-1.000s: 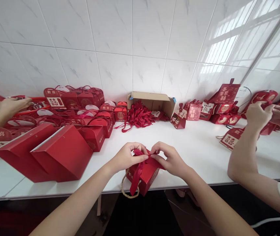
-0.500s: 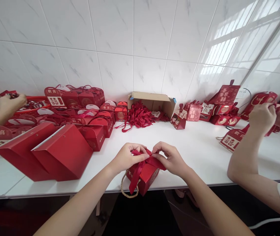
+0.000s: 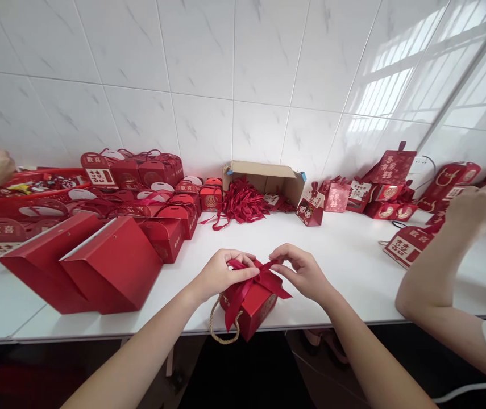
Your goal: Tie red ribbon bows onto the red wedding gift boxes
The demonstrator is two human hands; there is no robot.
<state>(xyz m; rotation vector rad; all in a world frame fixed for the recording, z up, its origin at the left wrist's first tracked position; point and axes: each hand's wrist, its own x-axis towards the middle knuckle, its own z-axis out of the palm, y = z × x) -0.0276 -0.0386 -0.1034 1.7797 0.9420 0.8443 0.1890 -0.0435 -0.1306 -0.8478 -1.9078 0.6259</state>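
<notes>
The left hand (image 3: 225, 274) is closed in a pinch, thumb and fingers clamped on the left side of a dark red ribbon (image 3: 239, 295); the right hand (image 3: 301, 271) has its thumb and fingertips together on the ribbon's other side, just right of the knot. Between them sits the thing in hand, a small red box (image 3: 256, 309), at the near edge of a white table (image 3: 336, 250) and right in front of the person.

With the box as the centre of the dial and the wall at twelve, the left hand is at about eleven and the right at two. The box is plain, bright red on its near faces, with a gold-toned round pattern on the right face and pale lettering, partly hidden, on the left. The ribbon is satiny and gathered in a bow on top — one broad tail falls towards seven, a shorter one points towards four. At eight hangs a loop of twisted golden cord (image 3: 224, 342), dropping past the table edge.

At twelve, well apart, a heap of red ribbons (image 3: 245, 201) spills from a cardboard box (image 3: 264, 168); at one stands a little box with cartoon figures (image 3: 311, 210); towards ten lean two larger red boxes (image 3: 112, 267) — open-topped and plain
</notes>
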